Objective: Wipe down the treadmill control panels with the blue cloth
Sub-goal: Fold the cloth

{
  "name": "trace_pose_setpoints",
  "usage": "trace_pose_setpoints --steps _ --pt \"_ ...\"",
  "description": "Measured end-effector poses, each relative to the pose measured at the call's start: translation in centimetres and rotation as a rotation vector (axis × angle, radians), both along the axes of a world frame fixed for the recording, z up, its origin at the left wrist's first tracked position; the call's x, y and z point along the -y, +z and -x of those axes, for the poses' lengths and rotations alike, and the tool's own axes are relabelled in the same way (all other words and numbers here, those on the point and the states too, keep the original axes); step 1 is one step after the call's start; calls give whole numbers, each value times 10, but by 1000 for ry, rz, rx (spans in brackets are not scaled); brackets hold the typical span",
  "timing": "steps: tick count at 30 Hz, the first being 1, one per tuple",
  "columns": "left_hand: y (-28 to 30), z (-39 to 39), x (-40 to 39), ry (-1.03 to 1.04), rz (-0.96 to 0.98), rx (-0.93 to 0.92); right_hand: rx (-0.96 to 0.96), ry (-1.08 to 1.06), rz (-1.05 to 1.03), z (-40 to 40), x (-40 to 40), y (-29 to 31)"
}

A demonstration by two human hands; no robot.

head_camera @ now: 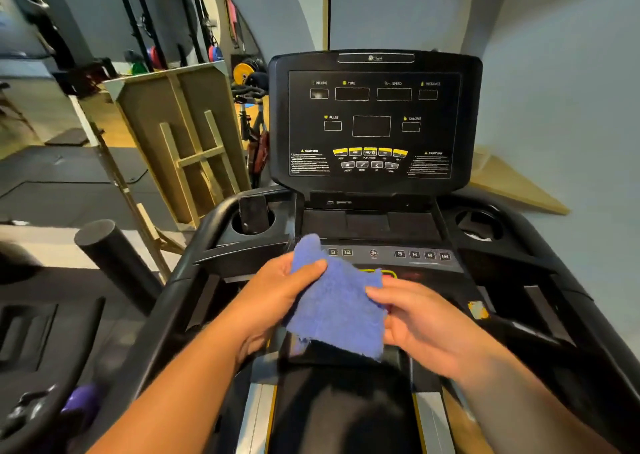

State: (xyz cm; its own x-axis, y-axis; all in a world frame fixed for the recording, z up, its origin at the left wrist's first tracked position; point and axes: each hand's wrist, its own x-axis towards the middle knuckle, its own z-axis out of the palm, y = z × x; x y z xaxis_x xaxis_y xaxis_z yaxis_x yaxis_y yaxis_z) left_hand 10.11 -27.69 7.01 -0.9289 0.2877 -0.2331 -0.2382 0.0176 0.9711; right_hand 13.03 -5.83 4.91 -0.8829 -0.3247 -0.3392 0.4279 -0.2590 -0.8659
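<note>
Two hands share one blue cloth (pixel 337 306), held in the air just short of the lower button strip (pixel 391 254), apparently readying it for wiping. Left hand (pixel 277 292) — grip pinching the cloth's upper left edge. Right hand (pixel 420 318) — grip pinching its right edge. Upright display console (pixel 374 121) stands beyond the strip, not touched.

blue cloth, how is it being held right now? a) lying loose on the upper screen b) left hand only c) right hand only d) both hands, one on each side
d: the blue cloth is pinched by the left hand on its left edge and the right hand on its right edge, held above the lower button strip, not touching the upper screen.
</note>
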Motion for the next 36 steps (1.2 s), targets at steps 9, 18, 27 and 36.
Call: trace_pose_setpoints --steps 9,18,27,36 --pt "-36 -17 47 85 -81 124 -54 -25 -131 9 38 -19" --pt "-29 -29 106 89 -378 158 -494 132 -398 -5 73 -1" --pt "-66 11 143 300 243 -34 -223 357 -448 0 121 -61" --pt "-111 66 154 260 549 -125 -77 366 -488 24 170 -106"
